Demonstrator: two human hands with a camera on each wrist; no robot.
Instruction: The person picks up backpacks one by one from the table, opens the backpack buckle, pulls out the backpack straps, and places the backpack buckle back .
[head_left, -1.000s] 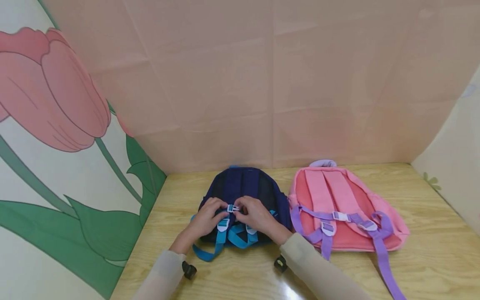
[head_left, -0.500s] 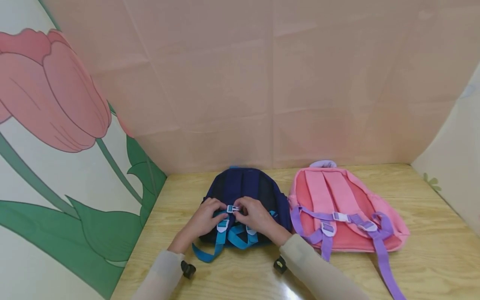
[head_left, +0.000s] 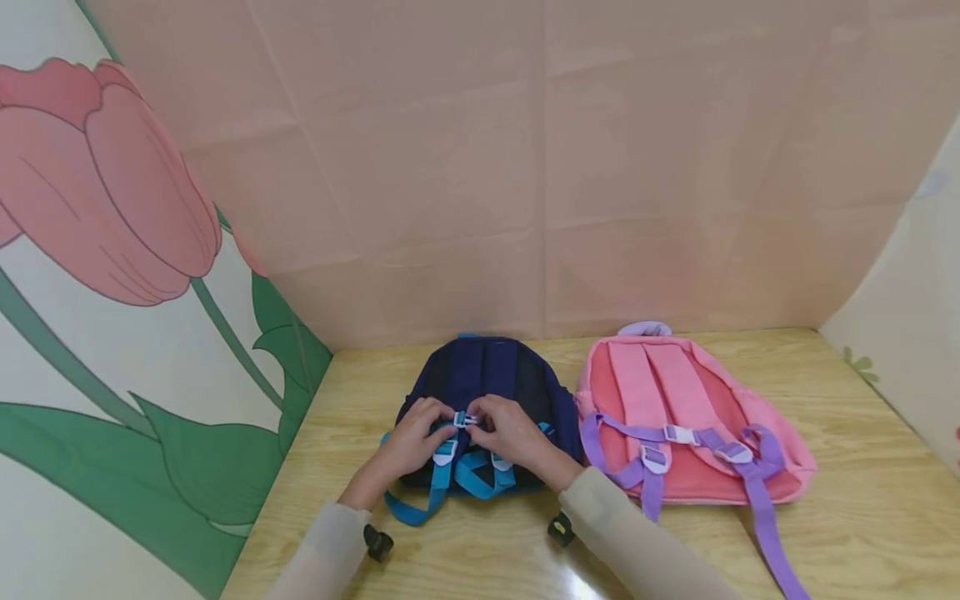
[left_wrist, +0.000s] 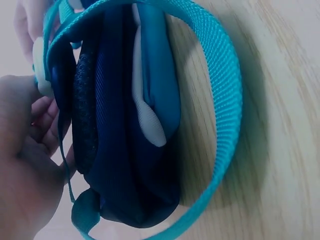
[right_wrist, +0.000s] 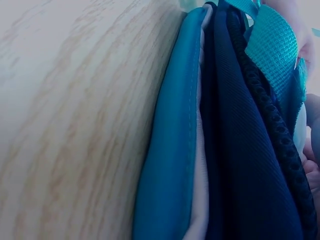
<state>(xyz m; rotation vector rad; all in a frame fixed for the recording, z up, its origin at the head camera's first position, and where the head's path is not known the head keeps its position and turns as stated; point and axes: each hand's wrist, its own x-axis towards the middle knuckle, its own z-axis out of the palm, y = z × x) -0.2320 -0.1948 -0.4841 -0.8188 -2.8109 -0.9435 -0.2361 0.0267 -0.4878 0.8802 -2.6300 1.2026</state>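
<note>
A navy backpack (head_left: pixel 480 367) lies back side up on the wooden table, its shoulder straps towards the person. Over it, my left hand (head_left: pixel 408 439) pinches the socket half of a white side-release buckle (head_left: pixel 461 419) on a teal strap. My right hand (head_left: pixel 512 427) pinches the other half, whose prongs show between the fingertips, pointed at the socket. Below the hands are white strap adjusters (head_left: pixel 445 452) and loose teal webbing (head_left: pixel 408 510). In the left wrist view a teal strap loop (left_wrist: pixel 227 95) arches beside the bag; the right fingers are mostly hidden in the right wrist view.
To the right, a pink backpack (head_left: pixel 633 379) lies close against the navy one, its purple straps joined by a fastened white buckle (head_left: pixel 681 433). One purple strap end (head_left: pixel 772 533) trails to the front. A peach backdrop (head_left: pixel 450 167) stands behind; a tulip-printed wall (head_left: pixel 142 192) is at left.
</note>
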